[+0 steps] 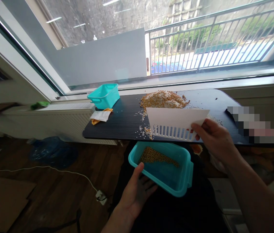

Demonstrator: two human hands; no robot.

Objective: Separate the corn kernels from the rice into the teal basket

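My right hand (216, 134) pinches the right end of a white slotted card (178, 115), held upright over the table's front edge. Its row of slots runs along the bottom. Behind it lies a heap of yellow soybeans and white rice-like grains (163, 98), partly hidden by the card. A teal plastic bin (187, 168) rests on my lap below the edge. Soybeans (156, 155) lie in its far left part. My left hand (138, 191) holds the bin's near left side, thumb at the rim and fingers underneath.
A second teal bin (106, 97) stands at the dark table's (124, 124) back left, beside a folded white-and-orange cloth or packet (101, 116). Loose white grains (143, 131) are scattered near the front edge. A blue water bottle (53, 152) and a power strip (101, 196) lie on the floor.
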